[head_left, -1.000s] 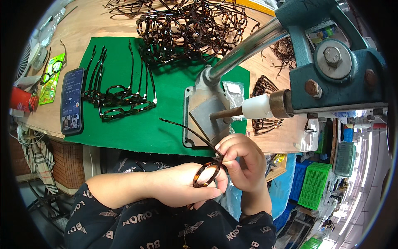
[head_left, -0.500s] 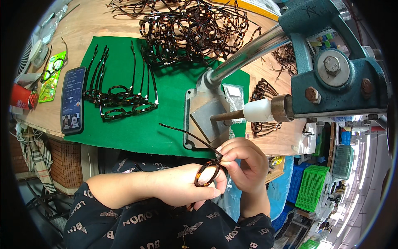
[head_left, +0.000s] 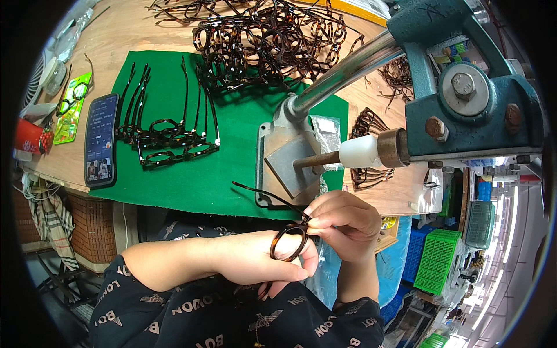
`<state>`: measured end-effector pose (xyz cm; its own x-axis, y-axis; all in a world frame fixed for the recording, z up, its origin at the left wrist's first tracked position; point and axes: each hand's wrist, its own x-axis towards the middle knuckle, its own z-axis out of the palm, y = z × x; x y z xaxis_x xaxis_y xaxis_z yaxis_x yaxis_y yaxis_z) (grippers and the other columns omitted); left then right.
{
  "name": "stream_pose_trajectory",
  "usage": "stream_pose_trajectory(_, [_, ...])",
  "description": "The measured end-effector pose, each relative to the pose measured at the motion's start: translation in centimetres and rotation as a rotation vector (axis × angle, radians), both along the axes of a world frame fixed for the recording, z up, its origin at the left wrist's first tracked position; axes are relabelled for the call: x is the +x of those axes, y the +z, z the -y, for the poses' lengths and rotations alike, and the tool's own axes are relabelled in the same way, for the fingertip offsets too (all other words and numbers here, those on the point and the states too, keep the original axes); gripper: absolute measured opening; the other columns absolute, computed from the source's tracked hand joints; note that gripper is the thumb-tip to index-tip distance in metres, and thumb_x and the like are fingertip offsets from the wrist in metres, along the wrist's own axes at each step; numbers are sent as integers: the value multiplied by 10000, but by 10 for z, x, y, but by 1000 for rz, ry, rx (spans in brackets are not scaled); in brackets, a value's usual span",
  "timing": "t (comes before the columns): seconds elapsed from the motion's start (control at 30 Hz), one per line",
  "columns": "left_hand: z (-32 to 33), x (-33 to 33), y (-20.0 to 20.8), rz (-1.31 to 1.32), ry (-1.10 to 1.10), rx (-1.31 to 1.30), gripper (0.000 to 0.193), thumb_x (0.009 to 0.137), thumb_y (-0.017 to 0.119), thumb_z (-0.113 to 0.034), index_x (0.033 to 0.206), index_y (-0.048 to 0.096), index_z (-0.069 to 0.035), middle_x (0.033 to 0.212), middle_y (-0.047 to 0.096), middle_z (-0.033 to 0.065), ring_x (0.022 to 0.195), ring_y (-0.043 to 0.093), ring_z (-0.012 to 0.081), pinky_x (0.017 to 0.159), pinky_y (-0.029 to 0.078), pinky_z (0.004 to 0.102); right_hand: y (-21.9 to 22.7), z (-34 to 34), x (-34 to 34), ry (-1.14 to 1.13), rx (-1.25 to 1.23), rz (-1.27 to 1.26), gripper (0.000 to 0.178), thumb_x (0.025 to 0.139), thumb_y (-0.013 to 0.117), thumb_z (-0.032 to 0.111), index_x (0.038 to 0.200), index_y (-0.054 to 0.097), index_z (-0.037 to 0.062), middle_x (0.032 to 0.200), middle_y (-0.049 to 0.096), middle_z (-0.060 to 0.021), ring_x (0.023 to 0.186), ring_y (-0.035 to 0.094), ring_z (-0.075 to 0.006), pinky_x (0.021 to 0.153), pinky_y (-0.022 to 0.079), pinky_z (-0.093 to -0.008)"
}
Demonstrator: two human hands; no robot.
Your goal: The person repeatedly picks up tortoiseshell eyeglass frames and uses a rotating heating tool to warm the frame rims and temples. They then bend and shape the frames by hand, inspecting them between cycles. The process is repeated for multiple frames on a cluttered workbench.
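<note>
A round tortoiseshell eyeglass frame [head_left: 273,246] is between my two hands, just in front of the table's near edge. My left hand [head_left: 264,262] is closed around its lower part, with one round rim showing over the fingers. The thumb and fingers of my right hand [head_left: 343,223] pinch the frame by its upper hinge corner. From there one dark temple arm [head_left: 264,192] sticks out up and to the left, over the green cloth. The frame's other rim is mostly hidden behind my left hand.
A press with a teal head [head_left: 464,127] and metal base plate [head_left: 293,168] stands just beyond my hands. On the green cloth [head_left: 232,156] lies a row of frames [head_left: 168,145]; a big heap [head_left: 267,46] is behind. A phone [head_left: 101,142] lies left; more frames [head_left: 368,145] lie right.
The free temple arm has swung slightly down and to the right. My right hand has shifted a little to the right, still pinching the hinge corner; my left hand stays about where it was.
</note>
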<state>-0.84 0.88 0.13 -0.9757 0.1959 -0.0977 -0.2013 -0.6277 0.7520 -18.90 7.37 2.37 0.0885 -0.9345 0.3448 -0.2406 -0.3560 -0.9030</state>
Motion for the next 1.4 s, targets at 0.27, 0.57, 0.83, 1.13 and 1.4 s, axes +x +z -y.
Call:
stream_pose_trajectory(0.27, [9, 3, 15, 35, 56, -8, 157, 888, 511, -146, 970, 485, -14, 600, 581, 23, 520, 520, 73, 473, 390, 208, -25, -25, -31, -382, 74, 184, 148, 715, 602, -107, 833, 563, -28, 812, 613, -129, 789, 588, -223, 731, 474, -320])
stream_pose_trajectory(0.57, [11, 1, 16, 125, 44, -2, 150, 873, 518, -112, 959, 506, 11, 616, 550, 12, 528, 538, 75, 484, 412, 200, -86, -51, -47, -552, 348, -479, 85, 720, 656, 20, 766, 585, 13, 730, 572, -92, 676, 551, -227, 622, 433, -303])
stream_pose_trajectory(0.83, [11, 2, 16, 82, 50, -43, 140, 878, 502, -112, 961, 489, 1, 591, 574, 22, 518, 530, 77, 474, 400, 207, -80, -38, -46, -427, 244, -737, 103, 712, 635, 12, 763, 546, 16, 727, 539, -119, 680, 517, -288, 631, 417, -366])
stream_pose_trajectory(1.13, [6, 3, 9, 28, 18, -1, 140, 895, 488, -130, 984, 479, -23, 587, 574, 20, 526, 525, 75, 485, 394, 207, -39, -39, -34, -369, 487, -256, 46, 797, 562, -19, 827, 533, 0, 819, 572, -86, 793, 559, -181, 720, 433, -261])
stream_pose_trajectory(1.4, [1, 3, 9, 7, 6, 2, 137, 903, 482, -145, 983, 472, -34, 580, 560, 12, 528, 526, 75, 477, 395, 206, -9, -15, 11, -77, 44, 85, 74, 787, 590, -16, 818, 524, -6, 778, 577, -114, 752, 590, -252, 691, 482, -329])
